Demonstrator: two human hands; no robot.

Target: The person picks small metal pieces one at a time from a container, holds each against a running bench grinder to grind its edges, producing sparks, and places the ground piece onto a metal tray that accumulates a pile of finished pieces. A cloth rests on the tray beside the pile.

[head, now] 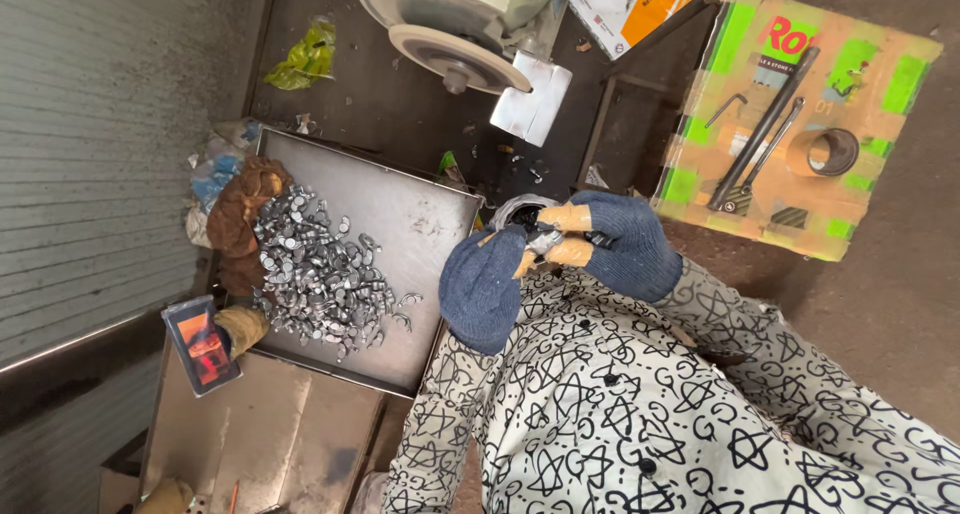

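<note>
Both my hands wear blue knit gloves with tan fingertips and meet in the middle of the view. My left hand [485, 286] and my right hand [622, 242] pinch one small shiny metal piece [545, 240] between their fingertips. A curved grey metal rim [512, 208] shows just behind the fingers. To the left of my hands lies a steel tray [420, 214] with a heap of several small metal pieces [315, 274].
Brown worn gloves [240, 209] lie at the tray's left edge, and a phone with a lit screen [200, 344] lies below it. A bench grinder wheel [450, 56] sits at the top. A cardboard box [800, 124] holds a wrench, a hex key and a tape roll.
</note>
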